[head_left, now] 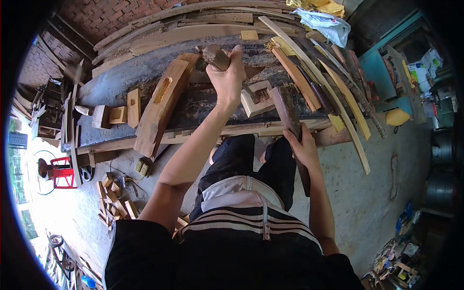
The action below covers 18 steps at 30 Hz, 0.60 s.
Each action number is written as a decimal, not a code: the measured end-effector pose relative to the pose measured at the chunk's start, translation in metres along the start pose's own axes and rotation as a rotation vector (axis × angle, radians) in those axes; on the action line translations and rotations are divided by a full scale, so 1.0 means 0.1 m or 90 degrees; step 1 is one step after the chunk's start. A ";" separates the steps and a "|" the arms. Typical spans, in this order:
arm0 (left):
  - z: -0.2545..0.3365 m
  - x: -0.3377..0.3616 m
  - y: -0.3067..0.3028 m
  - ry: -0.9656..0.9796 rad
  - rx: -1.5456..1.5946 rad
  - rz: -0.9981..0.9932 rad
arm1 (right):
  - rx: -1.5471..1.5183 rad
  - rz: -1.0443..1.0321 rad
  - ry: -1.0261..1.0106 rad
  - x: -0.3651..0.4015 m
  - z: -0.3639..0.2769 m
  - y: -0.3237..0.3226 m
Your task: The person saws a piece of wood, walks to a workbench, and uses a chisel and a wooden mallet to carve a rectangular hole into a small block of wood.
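My left hand (226, 79) is wrapped round the wooden handle of a chisel (216, 57), whose blade slants down to the right. The blade's end meets a small pale wood block (257, 100) with a square recess holding dark shavings. In my right hand (303, 145) is a dark wooden mallet (286, 107), gripped low, with its thick upper part beside the block's right side. Left of my left hand lies a long curved timber (166, 94) with a chipped-out slot.
Small wood blocks (117, 115) sit on the bench's left part. Long wood strips (321, 82) lie at the right, and curved boards (193, 33) line the back. Offcuts (113, 200) are piled on the floor at left, near a red stool (63, 173).
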<state>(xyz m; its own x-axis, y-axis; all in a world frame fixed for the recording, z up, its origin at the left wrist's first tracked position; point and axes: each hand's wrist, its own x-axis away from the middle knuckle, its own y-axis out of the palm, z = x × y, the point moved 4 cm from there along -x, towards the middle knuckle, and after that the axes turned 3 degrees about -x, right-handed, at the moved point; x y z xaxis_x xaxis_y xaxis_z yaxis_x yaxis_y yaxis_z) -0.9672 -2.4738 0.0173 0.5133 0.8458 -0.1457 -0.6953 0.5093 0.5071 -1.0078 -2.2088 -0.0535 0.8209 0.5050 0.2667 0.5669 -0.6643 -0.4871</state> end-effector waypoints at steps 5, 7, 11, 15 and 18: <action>-0.06 -0.02 0.00 0.016 -0.018 -0.009 | -0.003 0.003 0.002 0.01 0.05 -0.02; -0.05 -0.01 0.02 0.034 -0.023 -0.011 | -0.004 0.002 -0.005 0.00 0.02 -0.01; -0.09 0.02 0.04 0.048 -0.067 -0.027 | -0.041 -0.006 -0.054 -0.04 -0.06 -0.04; -0.06 0.13 0.18 0.095 -0.139 -0.050 | -0.099 0.046 -0.194 -0.03 -0.75 -0.24; -0.03 0.20 0.28 0.096 -0.165 -0.084 | -0.115 0.137 -0.500 0.11 -1.56 -0.52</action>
<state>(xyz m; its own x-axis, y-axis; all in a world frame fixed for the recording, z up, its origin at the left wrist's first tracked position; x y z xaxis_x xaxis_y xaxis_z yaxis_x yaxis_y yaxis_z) -0.9778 -2.4422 0.0260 0.5408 0.7734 -0.3305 -0.7421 0.6238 0.2453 -1.0171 -2.2543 0.1042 0.6634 0.5498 -0.5075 0.4606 -0.8346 -0.3021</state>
